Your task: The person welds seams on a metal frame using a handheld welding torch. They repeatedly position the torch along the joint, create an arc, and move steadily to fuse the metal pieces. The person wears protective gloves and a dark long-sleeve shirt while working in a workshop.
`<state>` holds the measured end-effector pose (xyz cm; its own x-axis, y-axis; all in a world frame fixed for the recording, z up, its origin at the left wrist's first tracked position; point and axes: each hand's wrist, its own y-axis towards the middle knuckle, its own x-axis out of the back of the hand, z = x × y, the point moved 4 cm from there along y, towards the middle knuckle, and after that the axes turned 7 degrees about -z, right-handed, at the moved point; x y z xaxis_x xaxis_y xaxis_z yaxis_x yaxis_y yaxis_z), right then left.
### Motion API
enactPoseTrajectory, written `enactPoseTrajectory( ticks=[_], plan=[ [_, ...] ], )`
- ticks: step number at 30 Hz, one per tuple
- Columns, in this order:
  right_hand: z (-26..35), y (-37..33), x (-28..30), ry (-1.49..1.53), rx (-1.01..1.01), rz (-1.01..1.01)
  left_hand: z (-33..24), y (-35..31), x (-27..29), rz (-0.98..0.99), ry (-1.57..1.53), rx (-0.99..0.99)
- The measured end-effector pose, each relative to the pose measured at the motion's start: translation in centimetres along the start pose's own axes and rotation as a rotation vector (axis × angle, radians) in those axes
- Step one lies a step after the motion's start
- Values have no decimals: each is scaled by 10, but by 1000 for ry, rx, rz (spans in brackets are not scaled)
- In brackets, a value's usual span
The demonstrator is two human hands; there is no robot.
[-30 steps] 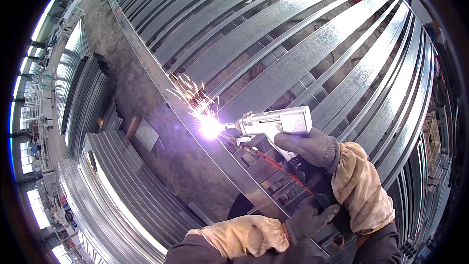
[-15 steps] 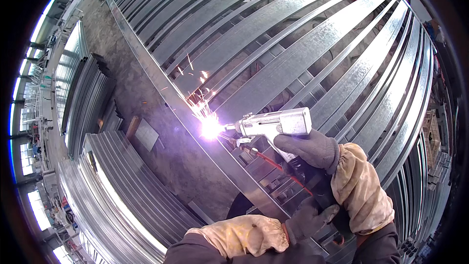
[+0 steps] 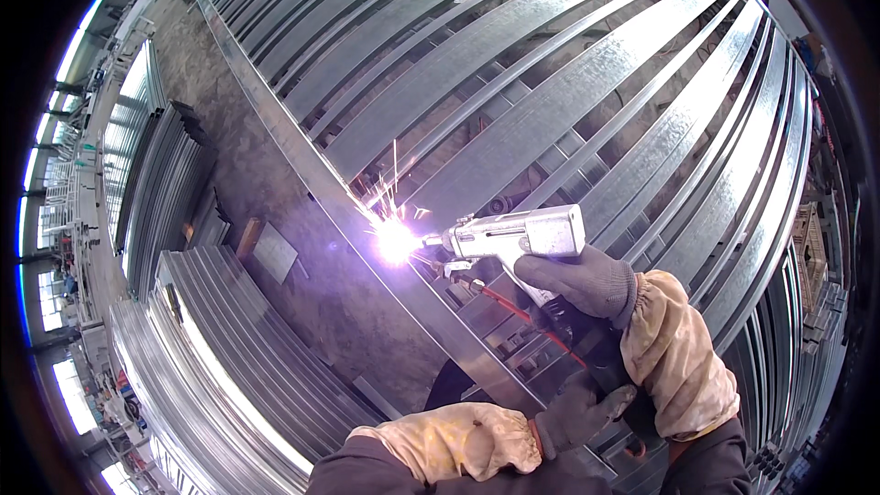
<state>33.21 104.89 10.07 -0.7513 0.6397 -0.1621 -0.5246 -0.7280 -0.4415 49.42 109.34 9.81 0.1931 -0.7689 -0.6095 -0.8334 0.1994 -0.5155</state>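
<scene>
Where the sparks fly: at the tip of the welding gun (image 3: pixel 527 231), where a white-violet glow (image 3: pixel 396 242) hides the exact spot and thin sparks (image 3: pixel 390 192) spray upward.
Welding gun: silver, pistol-shaped, nose pointing left at the edge bar (image 3: pixel 477 357).
Right hand (image 3: pixel 587 280): in a grey glove, closed around the welding gun's handle, under the rear of its body.
Left hand (image 3: pixel 579 411): also in a grey glove, below the welding gun, fingers partly curled beside its dark lower end; whether it grips anything, I cannot tell.
Red hose (image 3: pixel 513 302): slants down and right from under the welding gun's nose.
Edge bar: long flat metal, running aslant left of the welding gun and on below it.
Metal bars (image 3: pixel 513 151): set side by side with gaps, above and right of the welding gun.
Pile of metal strips (image 3: pixel 257 339): lower left of the welding gun, well apart.
Grey sheet (image 3: pixel 272 252): on the floor (image 3: pixel 321 302), left of the welding gun, beyond the edge bar.
Crate (image 3: pixel 807 247): far right of the welding gun.
</scene>
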Motion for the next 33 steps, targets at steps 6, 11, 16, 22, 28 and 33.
enactPoseTrajectory(
  ticks=[6,11,16,22,28,33],
  plan=[
    [-3,-5,0,1,-12,14,7,-4,-2,9,19,-4],
    [-3,-8,0,8,-71,-6,3,-4,-3,-9,26,17],
    [-5,-9,-1,-5,-17,6,3,-5,-3,-12,72,14],
    [-11,-10,3,-15,23,3,2,-6,-5,-21,92,8],
    [-12,-16,1,-31,-19,0,13,-8,-5,7,107,9],
    [-8,-19,1,0,-31,-4,17,-8,-5,18,143,-24]
  ],
)
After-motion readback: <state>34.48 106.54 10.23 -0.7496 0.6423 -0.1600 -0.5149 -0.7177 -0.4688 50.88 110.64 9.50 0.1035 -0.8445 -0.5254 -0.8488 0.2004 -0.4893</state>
